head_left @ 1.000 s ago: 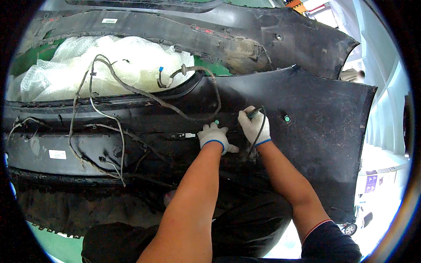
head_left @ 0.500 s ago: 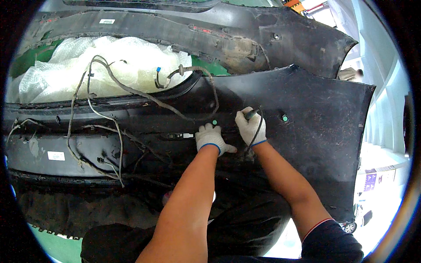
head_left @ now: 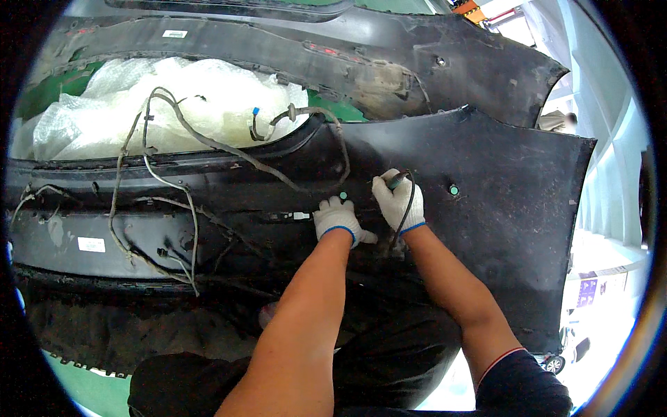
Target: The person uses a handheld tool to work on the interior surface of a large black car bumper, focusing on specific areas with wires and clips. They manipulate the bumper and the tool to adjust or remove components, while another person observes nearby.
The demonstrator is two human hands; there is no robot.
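Dark-clothed leg [head_left: 410, 340]: nearest, between the forearms and close to the black panel [head_left: 514, 229]; a shift of weight could jog the work.
Left hand [head_left: 339, 217]: gloved, fingers spread flat on the panel, grasping nothing visible; its thumb points toward the right hand [head_left: 397, 198], so a leftward slip could catch it.
Right hand: gloved, curled round a dark-handled tool [head_left: 395, 183] over the middle of the panel; the tip is hard to make out against the dark surface, so I cannot tell whether it touches.
Black cord [head_left: 413, 187]: loops from the tool across the right glove toward the person; a snag or tug could swing the tip off line.
Panel: spread under both hands, scuffed and shaped; hard pressing might rock it, and a skidding tip could score it.
Green round pieces [head_left: 454, 190]: one at the left fingertips, one beyond the right hand; a stray sweep could knock either.
Wiring harness [head_left: 260, 165]: loose loops over the panel's left part; a forearm hooking one could strain its connectors.
Second panel [head_left: 486, 73]: lies beyond, close along the far edge; a shove could rub the two together.
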